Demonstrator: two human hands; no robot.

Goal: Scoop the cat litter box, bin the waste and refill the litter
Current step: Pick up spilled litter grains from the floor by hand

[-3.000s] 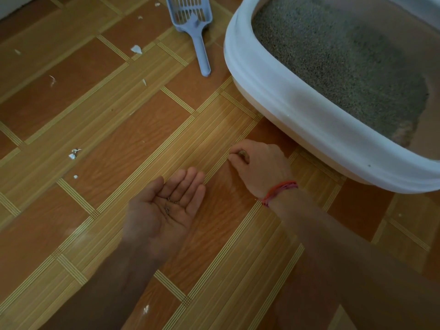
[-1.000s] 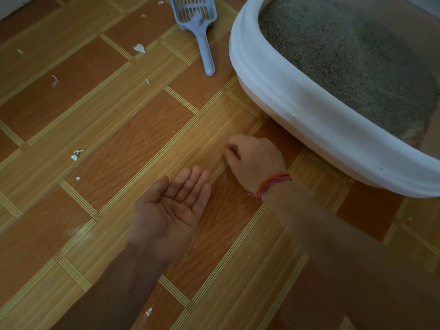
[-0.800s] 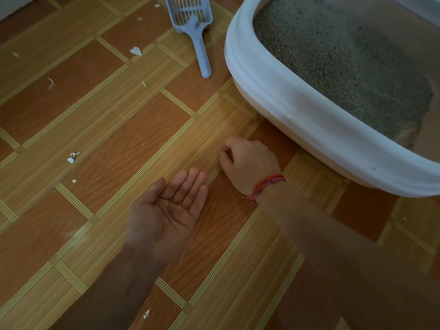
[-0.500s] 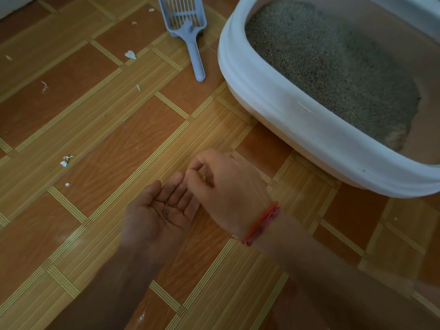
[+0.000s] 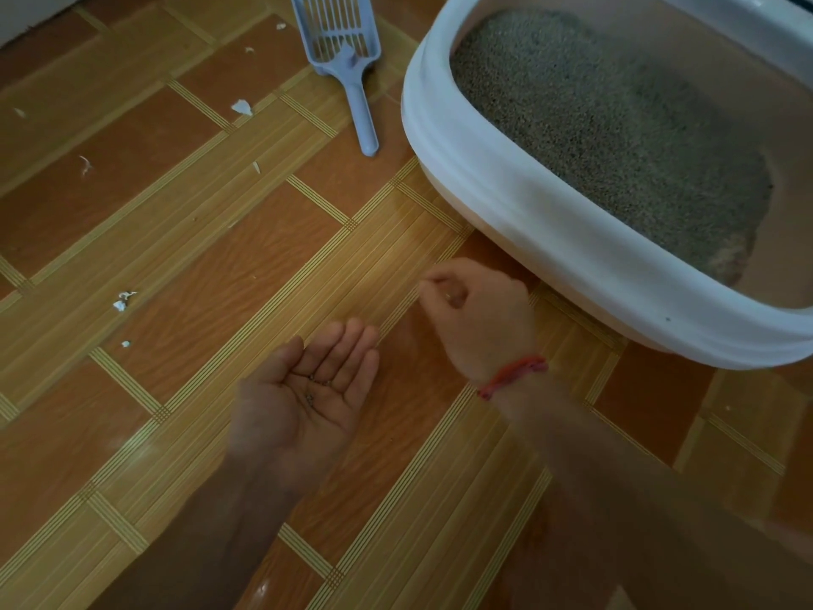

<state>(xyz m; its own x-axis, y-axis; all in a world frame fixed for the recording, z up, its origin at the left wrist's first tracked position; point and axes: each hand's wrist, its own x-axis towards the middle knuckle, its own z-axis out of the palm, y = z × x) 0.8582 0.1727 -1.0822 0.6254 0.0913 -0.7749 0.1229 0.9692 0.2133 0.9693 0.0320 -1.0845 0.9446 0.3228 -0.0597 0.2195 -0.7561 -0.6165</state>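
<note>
The white litter box [image 5: 550,239] stands on the floor at the right, with grey litter [image 5: 616,116] heaped toward its left end and bare bottom at its right end. A pale blue slotted scoop [image 5: 352,68] lies on the floor left of the box. My left hand [image 5: 303,402] is held palm up and flat, with a few dark litter grains [image 5: 314,387] on it. My right hand [image 5: 479,314], with a red string on its wrist, hovers low by the box's near wall. Its fingers are curled, thumb and forefinger tips together; I see no grain between them.
The floor is glossy wood-pattern vinyl. Small white scraps lie on it at the left [image 5: 122,301] and near the scoop [image 5: 241,107]. A pale wall base shows at the top left corner.
Half a second ago my right hand was over my left palm. It has since moved away to the right, down by the litter box. My left hand stays palm up.
</note>
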